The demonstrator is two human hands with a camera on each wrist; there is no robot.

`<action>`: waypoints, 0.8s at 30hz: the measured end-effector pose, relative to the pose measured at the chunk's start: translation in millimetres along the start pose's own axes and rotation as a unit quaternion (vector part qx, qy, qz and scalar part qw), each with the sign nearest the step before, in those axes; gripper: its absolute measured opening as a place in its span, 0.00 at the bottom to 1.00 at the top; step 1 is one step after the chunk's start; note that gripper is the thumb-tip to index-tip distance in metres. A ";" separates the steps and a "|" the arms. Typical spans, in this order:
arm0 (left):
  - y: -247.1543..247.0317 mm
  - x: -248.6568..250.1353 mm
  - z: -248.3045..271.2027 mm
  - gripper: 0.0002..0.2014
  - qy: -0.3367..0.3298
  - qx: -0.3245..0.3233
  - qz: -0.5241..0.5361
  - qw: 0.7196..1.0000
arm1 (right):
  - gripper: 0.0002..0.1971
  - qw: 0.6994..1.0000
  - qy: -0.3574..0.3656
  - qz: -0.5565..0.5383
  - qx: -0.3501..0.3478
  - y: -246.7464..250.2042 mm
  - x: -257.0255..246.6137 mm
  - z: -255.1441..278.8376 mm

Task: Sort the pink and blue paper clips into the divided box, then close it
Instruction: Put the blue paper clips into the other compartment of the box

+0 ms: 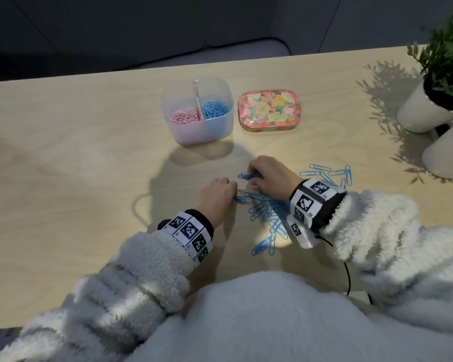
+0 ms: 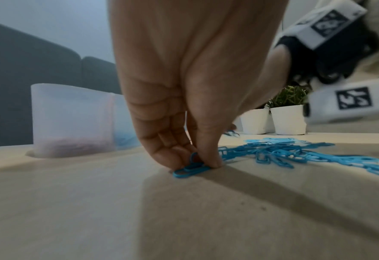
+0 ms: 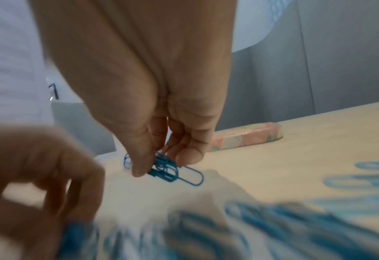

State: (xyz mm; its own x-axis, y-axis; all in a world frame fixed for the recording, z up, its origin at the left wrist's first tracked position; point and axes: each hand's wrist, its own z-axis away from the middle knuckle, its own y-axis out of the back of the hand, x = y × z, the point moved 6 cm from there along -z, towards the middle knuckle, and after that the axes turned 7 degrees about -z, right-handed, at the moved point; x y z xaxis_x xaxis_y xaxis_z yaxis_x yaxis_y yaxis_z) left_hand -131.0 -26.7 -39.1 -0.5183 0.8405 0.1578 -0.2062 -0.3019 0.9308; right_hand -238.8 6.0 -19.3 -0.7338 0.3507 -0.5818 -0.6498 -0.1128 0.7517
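Dozens of blue paper clips lie loose in a tangled heap on the table in front of the person, with a thinner scatter beyond the right wrist; no pink ones show outside the box, so the pink half looks done and, by my reading, the blue half is well under way but not finished. The divided box stands well apart from the heap toward the far edge, open, with pink clips in its left compartment and blue clips in its right, either side of a pink partition. Its lid rests just beside it on the right, so closing is yet to come. The left hand pinches a few clips between thumb and fingertips at the heap's near edge, down on the tabletop. The right hand grips a small bunch in the same way, above the surface. The clips are thin looped wire with a smooth coloured coat, the box frosted translucent plastic with rounded corners, the lid a shallow rounded rectangle in a floral print, the table pale matt wood grain.
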 end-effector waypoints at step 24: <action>7.7 -2.1 0.9 0.07 0.052 0.007 0.129 0.990 | 0.08 0.945 -0.021 -0.240 0.221 84.7 25.8 -21.2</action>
State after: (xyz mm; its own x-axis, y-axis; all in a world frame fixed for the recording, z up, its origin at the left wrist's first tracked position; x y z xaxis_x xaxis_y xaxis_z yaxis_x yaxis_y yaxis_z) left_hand -130.7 -30.4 -31.9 -0.6357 0.6845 0.3570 -0.0449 -0.4944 0.8681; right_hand -317.0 -14.2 22.8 -0.3607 0.3003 -0.8830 -0.7530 0.4649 0.4657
